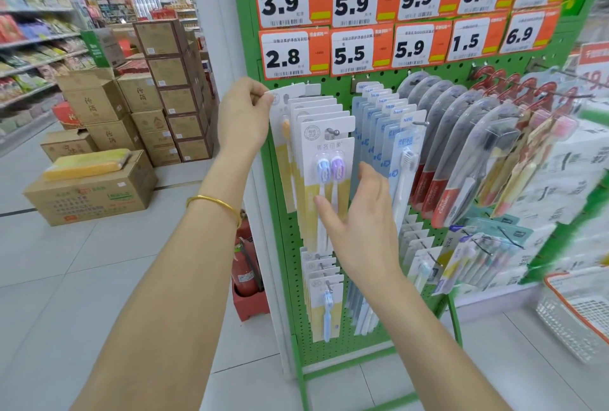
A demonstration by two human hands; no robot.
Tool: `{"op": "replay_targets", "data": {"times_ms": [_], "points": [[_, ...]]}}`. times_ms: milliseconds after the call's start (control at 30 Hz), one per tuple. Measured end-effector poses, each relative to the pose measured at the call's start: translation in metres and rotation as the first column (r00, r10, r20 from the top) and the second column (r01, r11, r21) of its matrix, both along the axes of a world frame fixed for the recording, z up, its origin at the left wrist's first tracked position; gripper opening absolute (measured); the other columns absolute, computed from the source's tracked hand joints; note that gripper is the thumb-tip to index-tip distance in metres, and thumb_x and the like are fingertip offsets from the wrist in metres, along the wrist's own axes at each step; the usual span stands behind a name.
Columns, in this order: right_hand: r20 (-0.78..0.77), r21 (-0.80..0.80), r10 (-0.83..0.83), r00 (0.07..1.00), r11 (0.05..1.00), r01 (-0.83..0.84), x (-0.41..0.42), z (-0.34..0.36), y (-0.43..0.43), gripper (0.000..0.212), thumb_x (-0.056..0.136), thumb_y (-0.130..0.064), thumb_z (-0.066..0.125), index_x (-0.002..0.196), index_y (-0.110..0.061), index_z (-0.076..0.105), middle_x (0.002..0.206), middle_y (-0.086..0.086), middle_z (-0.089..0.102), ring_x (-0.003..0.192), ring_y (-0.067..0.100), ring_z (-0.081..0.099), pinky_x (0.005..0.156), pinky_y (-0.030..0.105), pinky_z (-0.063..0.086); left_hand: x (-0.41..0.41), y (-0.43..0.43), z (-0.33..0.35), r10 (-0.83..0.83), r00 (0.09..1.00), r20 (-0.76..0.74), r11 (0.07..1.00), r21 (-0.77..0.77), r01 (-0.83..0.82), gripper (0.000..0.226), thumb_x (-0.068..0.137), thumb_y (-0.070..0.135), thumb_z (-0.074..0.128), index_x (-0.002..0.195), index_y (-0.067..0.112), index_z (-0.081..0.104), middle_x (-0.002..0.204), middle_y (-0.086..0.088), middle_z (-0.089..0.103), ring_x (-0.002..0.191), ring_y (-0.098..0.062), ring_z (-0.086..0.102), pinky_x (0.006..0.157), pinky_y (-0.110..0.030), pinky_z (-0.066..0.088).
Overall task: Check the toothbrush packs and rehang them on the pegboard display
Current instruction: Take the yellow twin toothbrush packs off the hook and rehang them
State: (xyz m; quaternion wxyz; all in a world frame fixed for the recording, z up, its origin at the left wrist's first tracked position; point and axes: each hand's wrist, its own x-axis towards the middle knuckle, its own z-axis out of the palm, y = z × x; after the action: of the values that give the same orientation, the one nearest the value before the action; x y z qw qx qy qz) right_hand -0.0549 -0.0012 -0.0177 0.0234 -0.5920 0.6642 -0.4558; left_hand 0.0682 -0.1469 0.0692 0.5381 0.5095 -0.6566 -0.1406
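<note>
A green pegboard display (283,245) carries several rows of toothbrush packs on hooks. My left hand (244,113) pinches the top corner of the rearmost white-and-yellow pack (280,104) at the left peg. The front pack of that row (326,160) shows two brush heads, blue and purple. My right hand (359,216) is open, its straight fingers touching the lower part of that front pack. Blue-and-white packs (382,127) hang on the peg to the right.
Orange price tags (349,51) cover the top of the board. Red Colgate packs (441,186) hang further right, smaller packs below. Stacked cardboard boxes (164,90) stand on the tiled floor at left. A fire extinguisher (245,265) stands beside the stand's base. A white basket (573,321) sits at lower right.
</note>
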Motion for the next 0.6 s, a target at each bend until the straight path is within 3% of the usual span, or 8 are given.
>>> {"op": "replay_targets", "data": {"times_ms": [233, 400, 533, 600], "points": [[0.038, 0.012, -0.002, 0.999, 1.000, 0.002, 0.000, -0.014, 0.006, 0.076, 0.091, -0.043, 0.055, 0.146, -0.005, 0.019, 0.145, 0.008, 0.030, 0.134, 0.019, 0.030, 0.100, 0.023, 0.029, 0.027, 0.027, -0.039, 0.118, 0.989, -0.087, 0.993, 0.026, -0.117, 0.005, 0.094, 0.013, 0.051, 0.093, 0.012, 0.056, 0.092, -0.001, 0.054, 0.087, -0.019, 0.053, 0.080, -0.034, 0.046], [0.051, 0.037, -0.012, 0.999, 0.999, 0.010, -0.006, -0.035, 0.018, 0.071, 0.092, -0.041, 0.054, 0.145, -0.003, 0.024, 0.143, 0.012, 0.034, 0.131, 0.024, 0.035, 0.103, 0.032, 0.033, 0.045, 0.060, -0.062, 0.206, 0.977, -0.050, 0.978, -0.010, -0.207, 0.010, 0.093, 0.006, 0.046, 0.090, 0.013, 0.052, 0.093, -0.002, 0.052, 0.091, -0.017, 0.047, 0.070, -0.021, 0.030], [0.072, 0.033, 0.011, 0.997, 0.999, -0.013, -0.013, -0.055, 0.034, 0.061, 0.091, -0.033, 0.058, 0.139, -0.003, 0.034, 0.134, 0.012, 0.043, 0.124, 0.025, 0.041, 0.099, 0.033, 0.036, 0.050, 0.097, -0.079, 0.237, 0.967, -0.096, 0.971, 0.030, -0.236, 0.010, 0.092, 0.007, 0.046, 0.090, 0.015, 0.052, 0.087, 0.003, 0.052, 0.086, -0.016, 0.048, 0.074, -0.026, 0.039], [0.103, 0.075, 0.059, 0.993, 0.995, -0.067, -0.018, -0.064, 0.044, 0.055, 0.092, -0.031, 0.058, 0.136, -0.005, 0.038, 0.128, 0.008, 0.047, 0.117, 0.021, 0.045, 0.093, 0.029, 0.036, 0.043, 0.117, -0.092, 0.248, 0.956, -0.154, 0.967, 0.097, -0.235, 0.012, 0.093, 0.008, 0.047, 0.088, 0.018, 0.052, 0.084, 0.007, 0.052, 0.084, -0.018, 0.051, 0.080, -0.037, 0.048]]}}
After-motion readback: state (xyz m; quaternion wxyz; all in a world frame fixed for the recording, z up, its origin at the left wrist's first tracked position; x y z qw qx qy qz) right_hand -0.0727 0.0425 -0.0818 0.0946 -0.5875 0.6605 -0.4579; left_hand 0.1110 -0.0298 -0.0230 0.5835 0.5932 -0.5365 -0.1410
